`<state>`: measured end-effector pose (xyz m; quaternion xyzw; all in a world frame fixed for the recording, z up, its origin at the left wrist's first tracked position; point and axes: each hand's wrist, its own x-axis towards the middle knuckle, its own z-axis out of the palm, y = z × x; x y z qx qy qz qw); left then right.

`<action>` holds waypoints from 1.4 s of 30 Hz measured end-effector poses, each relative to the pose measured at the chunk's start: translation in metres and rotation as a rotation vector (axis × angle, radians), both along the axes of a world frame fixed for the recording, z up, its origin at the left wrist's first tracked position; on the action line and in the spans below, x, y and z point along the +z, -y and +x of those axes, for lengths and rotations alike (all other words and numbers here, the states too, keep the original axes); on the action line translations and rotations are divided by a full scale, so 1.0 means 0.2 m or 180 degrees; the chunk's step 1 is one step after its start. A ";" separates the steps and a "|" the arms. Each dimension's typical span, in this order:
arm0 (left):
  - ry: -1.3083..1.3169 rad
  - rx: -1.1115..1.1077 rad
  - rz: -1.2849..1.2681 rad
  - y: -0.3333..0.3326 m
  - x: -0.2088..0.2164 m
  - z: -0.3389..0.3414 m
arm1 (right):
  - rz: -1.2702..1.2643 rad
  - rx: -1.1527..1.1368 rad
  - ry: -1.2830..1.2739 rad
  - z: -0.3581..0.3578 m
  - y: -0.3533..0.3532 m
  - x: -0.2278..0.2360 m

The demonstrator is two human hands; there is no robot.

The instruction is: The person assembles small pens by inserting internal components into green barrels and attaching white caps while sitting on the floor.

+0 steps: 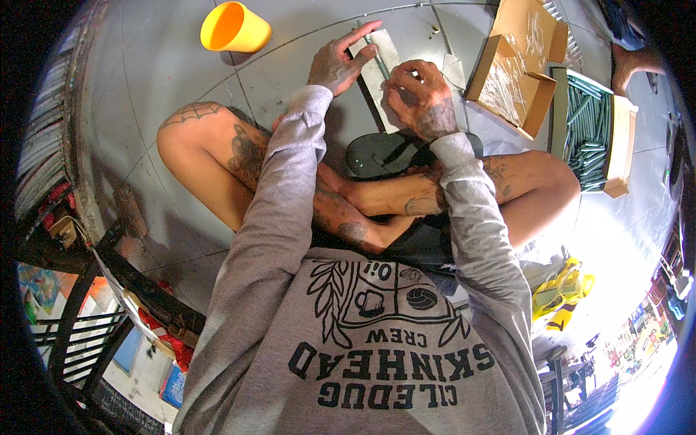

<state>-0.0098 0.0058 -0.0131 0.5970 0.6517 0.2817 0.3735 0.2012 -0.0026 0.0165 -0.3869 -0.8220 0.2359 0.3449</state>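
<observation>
We see the work laid low on the grey tiled floor (163, 83), probably because the person sits cross-legged and can reach it there with both arms. A thin dark green tube (380, 64), similar to a pen barrel, lies over a pale flat board (390, 45) between the hands; perhaps the board serves as a firm base for it. On the right stands a box (559, 109) of many green tubes (589, 130), and nearer is an open cardboard box (533, 25) with thin white sticks (500, 94). We suppose both are placed there for easy picking by the right side. The yellow cup (235, 27) rests farther off, at the left.

The two hands are apart from each other. The left hand (343, 61) stretches over the board's left edge, its index finger long and its thumb separated from it, so we judge it open; whether it touches the tube, we cannot tell. The right hand (422, 100) is bent at the wrist, with fingers curled toward the thumb beside the tube's lower end. We cannot tell what, if anything, it pinches.
</observation>
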 end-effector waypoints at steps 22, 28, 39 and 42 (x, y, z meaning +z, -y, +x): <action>-0.0110 -0.0032 0.0053 0.00 0.06 0.01 | -0.0238 -0.0014 0.0046 0.04 0.06 0.04; -0.0047 0.0022 0.0253 0.00 0.01 0.01 | -0.0188 0.0011 0.0048 0.03 0.07 0.06; -0.0109 -0.0027 0.0150 0.00 0.03 0.01 | -0.0225 0.0016 0.0059 0.04 0.07 0.06; -0.0127 -0.0001 0.0407 0.00 0.00 0.01 | -0.0213 0.0032 0.0080 0.05 0.08 0.07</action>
